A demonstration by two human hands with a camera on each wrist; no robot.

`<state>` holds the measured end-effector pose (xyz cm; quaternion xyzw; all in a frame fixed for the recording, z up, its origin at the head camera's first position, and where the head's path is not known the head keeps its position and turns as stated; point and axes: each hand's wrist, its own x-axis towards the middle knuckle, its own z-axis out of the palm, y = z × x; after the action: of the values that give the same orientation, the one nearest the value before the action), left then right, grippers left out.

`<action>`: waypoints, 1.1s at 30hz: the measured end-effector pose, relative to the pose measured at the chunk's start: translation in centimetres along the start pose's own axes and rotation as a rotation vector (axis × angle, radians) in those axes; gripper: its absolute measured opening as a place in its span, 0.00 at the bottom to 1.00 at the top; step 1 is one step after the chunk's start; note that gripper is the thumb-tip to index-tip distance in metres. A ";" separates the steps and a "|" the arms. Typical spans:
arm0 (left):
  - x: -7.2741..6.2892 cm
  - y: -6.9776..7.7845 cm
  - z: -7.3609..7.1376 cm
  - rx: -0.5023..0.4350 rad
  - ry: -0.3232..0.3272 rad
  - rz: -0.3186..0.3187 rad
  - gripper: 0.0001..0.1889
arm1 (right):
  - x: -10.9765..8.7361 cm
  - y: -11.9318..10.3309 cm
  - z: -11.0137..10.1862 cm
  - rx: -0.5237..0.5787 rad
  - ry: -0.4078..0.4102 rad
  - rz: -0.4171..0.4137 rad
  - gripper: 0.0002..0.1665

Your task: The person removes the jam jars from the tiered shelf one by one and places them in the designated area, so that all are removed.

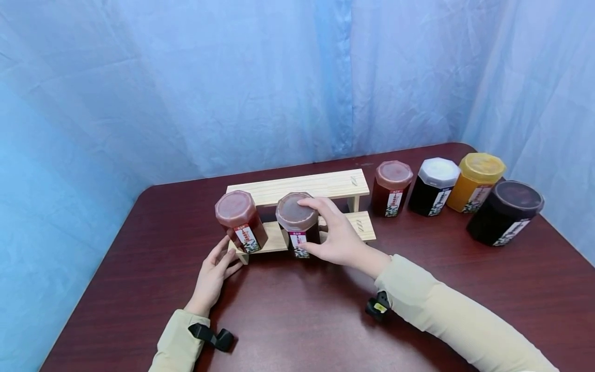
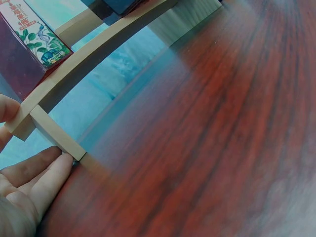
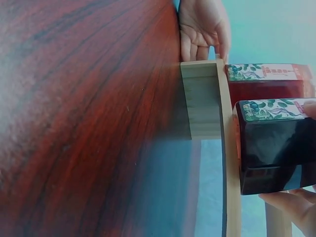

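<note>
My right hand (image 1: 341,240) grips a dark octagonal jar (image 3: 276,145), thumb on its label side and fingers over the lid and far side. The jar stands upright at the lower step of a two-tier wooden rack (image 1: 297,187), its base right at the front board in the right wrist view. Left of it on the same step sits a red jar (image 1: 236,209) with a white picture label. My left hand (image 1: 211,279) touches the rack's left end, its fingertips at the board end and the short leg (image 2: 58,133).
To the rack's right on the dark red table (image 1: 297,320) stand another red jar (image 1: 382,199), a black jar with a whitish lid (image 1: 425,196), a yellow jar (image 1: 467,191) and a dark-lidded jar (image 1: 488,225). Blue curtains (image 1: 241,93) hang behind the table.
</note>
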<state>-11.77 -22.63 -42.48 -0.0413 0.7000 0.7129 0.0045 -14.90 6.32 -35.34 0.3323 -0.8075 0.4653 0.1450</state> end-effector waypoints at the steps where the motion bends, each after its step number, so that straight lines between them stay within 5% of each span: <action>1: 0.0 0.0 0.0 0.001 0.000 0.000 0.28 | 0.0 0.0 -0.1 0.002 -0.001 0.000 0.45; 33: -0.1 0.2 0.1 -0.008 -0.012 -0.001 0.28 | -1.7 0.1 -1.9 0.031 0.026 -0.008 0.45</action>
<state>-11.69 -22.51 -42.23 -0.0374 0.6973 0.7158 0.0088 -13.89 8.68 -35.31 0.3313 -0.7971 0.4813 0.1523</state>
